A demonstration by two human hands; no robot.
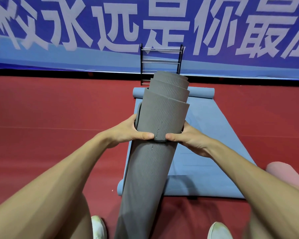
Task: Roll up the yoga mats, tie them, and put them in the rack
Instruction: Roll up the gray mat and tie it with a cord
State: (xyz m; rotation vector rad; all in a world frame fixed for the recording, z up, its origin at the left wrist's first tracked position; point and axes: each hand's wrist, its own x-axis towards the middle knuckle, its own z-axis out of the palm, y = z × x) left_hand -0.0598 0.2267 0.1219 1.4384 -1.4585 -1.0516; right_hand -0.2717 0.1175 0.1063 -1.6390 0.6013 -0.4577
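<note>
- Between the person's knees, a rolled grey mat (155, 118) stands tilted, its layers telescoping out at the top.
- At its middle, the left hand (128, 133) and right hand (188, 138) clamp their fingers round it, thumbs pressing a grey strap (160, 139), likely to keep the roll tight for tying.
- Behind it, a blue mat (205, 152) lies unrolled on the red floor (59, 109); a pink roll (286, 175) sits to the right.
- Farther back, the rack (160, 56) stands against the banner (41, 62).

My left hand (128, 132) and right hand (191, 139) have short, trimmed thumbnails. Behind the fingers, my left forearm (59, 166) and right forearm (245, 169) are bare. Well below the fingers, nearest me, I wear pale, whitish shoes with rounded toes. The left shoe (97, 226) looks speckled and the right shoe (219, 230) smoother. The legs beside them are bare.
</note>
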